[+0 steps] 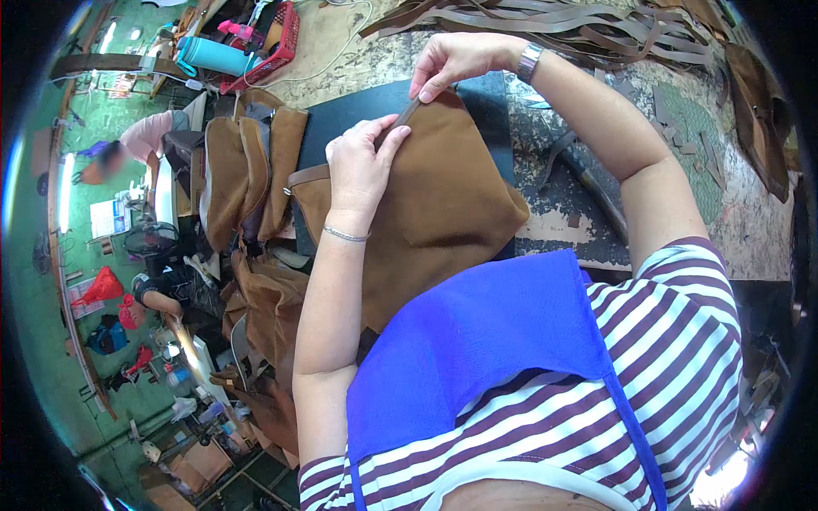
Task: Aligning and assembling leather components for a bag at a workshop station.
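Observation:
A large brown suede bag (434,196) lies over a dark mat (332,119) on the worktable in front of me. Along its far edge runs a narrow darker leather strip (407,114). My left hand (360,166) pinches this edge between thumb and fingers, near the strip's lower end. Farther off and to the right, the thumb and fingertips of my right hand (452,66) close on the strip's upper end. A small metal fitting (288,192) shows at the bag's left corner. The bag's underside is hidden.
More brown bags (243,175) are piled at the left. A hammer-like tool (588,183) and leather scraps (682,140) lie to the right. Long leather strips (554,30) stretch across the back, near a red basket (277,51) and a blue bottle (217,57). Another person (141,140) works farther left.

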### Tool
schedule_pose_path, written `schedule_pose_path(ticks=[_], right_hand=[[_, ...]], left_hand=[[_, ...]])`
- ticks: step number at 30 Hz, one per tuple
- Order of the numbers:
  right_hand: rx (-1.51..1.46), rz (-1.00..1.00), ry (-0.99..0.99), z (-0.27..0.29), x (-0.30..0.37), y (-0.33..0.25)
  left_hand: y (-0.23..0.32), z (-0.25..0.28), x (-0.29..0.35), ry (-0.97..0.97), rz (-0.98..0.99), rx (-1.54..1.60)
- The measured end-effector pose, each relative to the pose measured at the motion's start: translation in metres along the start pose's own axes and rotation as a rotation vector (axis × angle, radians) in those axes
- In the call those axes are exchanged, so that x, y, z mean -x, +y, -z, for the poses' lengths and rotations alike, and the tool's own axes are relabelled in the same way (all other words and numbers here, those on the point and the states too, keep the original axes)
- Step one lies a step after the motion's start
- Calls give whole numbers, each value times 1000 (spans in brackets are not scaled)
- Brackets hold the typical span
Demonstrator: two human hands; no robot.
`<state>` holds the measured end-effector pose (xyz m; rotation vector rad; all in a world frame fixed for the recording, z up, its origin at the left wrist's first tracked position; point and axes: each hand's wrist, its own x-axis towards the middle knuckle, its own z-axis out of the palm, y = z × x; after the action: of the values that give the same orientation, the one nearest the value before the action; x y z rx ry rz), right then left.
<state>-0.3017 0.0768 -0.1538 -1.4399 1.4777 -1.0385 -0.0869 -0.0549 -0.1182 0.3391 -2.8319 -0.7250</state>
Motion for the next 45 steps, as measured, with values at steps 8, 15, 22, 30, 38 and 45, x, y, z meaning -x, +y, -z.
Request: schedule_pose_path(ticks=[8, 15, 22, 30, 38, 45], right_hand=[[74, -67, -87, -3, 3, -23], [97, -20, -56, -11, 0, -22], [169, -7, -31, -22, 0, -28], [152, -11, 21, -26, 5, -38], [163, 6, 42, -30, -1, -31], [238, 60, 55, -39, -1, -41]], left_hand=[[1, -1, 4, -85, 49, -93], [12, 1, 0, -143, 161, 11], [-1, 0, 2, -152, 125, 74], [-10, 15, 4, -45, -106, 16], [-3, 17, 8, -67, 67, 90], [-3, 15, 9, -32, -9, -66]])
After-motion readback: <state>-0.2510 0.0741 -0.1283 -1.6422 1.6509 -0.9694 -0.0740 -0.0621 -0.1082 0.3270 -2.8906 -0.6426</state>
